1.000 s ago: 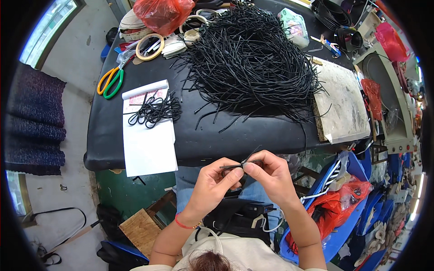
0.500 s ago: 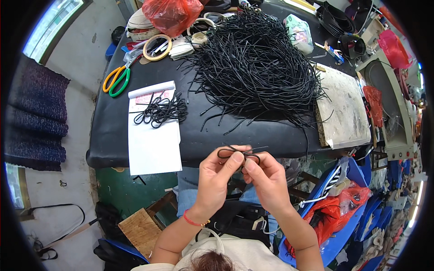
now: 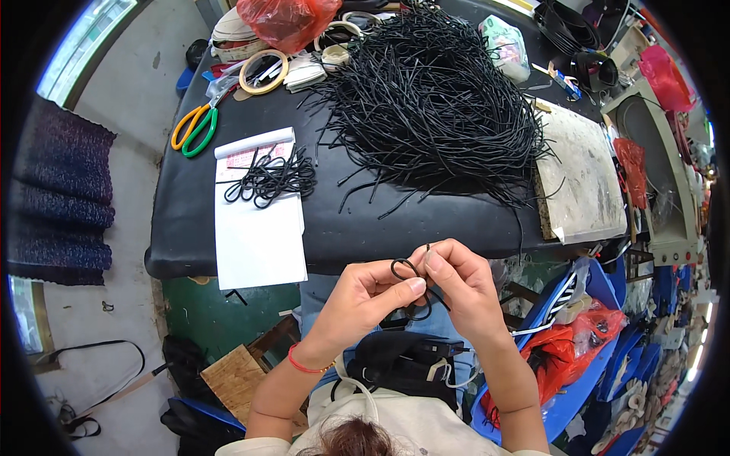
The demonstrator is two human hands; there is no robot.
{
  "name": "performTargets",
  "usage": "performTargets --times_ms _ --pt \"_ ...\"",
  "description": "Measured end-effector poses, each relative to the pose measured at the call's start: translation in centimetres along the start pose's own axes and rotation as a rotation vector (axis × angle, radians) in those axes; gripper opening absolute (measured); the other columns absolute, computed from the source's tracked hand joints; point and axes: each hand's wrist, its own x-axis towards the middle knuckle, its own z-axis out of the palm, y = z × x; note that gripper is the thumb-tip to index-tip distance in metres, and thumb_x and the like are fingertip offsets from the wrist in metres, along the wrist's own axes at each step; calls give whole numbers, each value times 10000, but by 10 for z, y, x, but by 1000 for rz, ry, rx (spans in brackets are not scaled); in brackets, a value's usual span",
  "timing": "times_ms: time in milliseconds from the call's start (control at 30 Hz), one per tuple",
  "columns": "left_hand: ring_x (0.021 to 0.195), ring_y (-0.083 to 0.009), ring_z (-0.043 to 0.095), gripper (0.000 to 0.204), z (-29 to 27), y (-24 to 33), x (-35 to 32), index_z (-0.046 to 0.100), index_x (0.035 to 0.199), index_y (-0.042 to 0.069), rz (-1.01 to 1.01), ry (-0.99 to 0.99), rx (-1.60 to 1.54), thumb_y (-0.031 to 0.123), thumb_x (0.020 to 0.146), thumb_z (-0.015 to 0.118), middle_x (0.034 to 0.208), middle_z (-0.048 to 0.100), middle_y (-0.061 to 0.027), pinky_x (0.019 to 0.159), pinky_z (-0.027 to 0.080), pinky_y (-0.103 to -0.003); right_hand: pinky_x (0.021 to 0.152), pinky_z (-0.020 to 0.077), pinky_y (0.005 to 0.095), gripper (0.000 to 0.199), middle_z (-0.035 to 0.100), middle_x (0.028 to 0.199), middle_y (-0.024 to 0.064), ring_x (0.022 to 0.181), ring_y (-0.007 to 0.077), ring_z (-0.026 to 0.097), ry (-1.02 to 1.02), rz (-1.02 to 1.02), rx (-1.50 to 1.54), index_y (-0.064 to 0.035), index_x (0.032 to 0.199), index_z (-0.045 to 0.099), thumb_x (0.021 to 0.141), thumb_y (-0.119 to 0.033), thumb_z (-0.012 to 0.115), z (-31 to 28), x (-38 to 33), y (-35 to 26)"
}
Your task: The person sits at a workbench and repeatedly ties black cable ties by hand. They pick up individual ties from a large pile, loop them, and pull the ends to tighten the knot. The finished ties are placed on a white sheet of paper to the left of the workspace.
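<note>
Black padded bench (image 3: 251, 251), smooth matte top, rounded front edge. On it a big loose heap (image 3: 433, 106) of thin black cords, stiff-looking, ends sticking out all ways; by its size most of the work looks still ahead. To its right a worn pale board (image 3: 585, 182), stained. To its left a white paper sheet (image 3: 258, 228) overhanging the bench edge, with a small bundle (image 3: 270, 178) of looped cords on its upper part: only a few look done. Further left, scissors (image 3: 194, 125) with orange and green handles; behind them a tape ring (image 3: 264, 71) and a red plastic bag (image 3: 285, 19), crinkly. Below the bench edge, over the lap, left hand (image 3: 365, 300) and right hand (image 3: 460, 285) pinch one cord (image 3: 407, 271) between them, thin, round, bent into a small loop; both in a narrow fingertip grip closed on it, loop seemingly mid-forming, not yet on the sheet. Red thread band (image 3: 303, 362) on left wrist.
</note>
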Motion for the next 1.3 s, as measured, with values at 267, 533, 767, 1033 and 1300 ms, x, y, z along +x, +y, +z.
performTargets --times_ms 267,533,767,1033,1300 --pt "747 -108 596 121 2 -2 -2 624 895 -12 -28 2 -57 95 856 584 838 629 -53 707 472 -239 596 423 196 210 571 796 14 675 44 472 -31 125 99 -5 872 567 933 -192 492 -2 3 -4" --pt "763 -151 634 142 9 -17 7 590 991 0 153 284 -384 41 856 574 903 641 -105 703 519 -240 767 433 242 360 594 1036 92 941 135 559 72 41 -164 8 1105 531 966 -293 392 -20 -13 6" --pt "772 -125 627 179 6 -17 2 609 1008 -39 137 224 50 59 860 586 876 652 -95 686 514 -229 603 401 181 180 564 809 -1 676 33 482 96 14 -223 0 973 559 875 -149 589 -25 -8 10" --pt "673 -141 660 100 18 -16 1 578 869 -49 321 360 499 45 837 578 748 659 -106 601 524 -242 652 528 248 128 624 827 94 742 121 615 113 -49 -86 25 926 555 833 -35 619 -1 -11 9" --pt "625 -162 655 75 22 -21 0 555 830 -36 449 456 813 30 819 589 707 638 -121 558 528 -257 655 501 211 130 626 813 52 736 81 591 128 23 -182 3 915 576 830 -75 637 -6 -9 15"
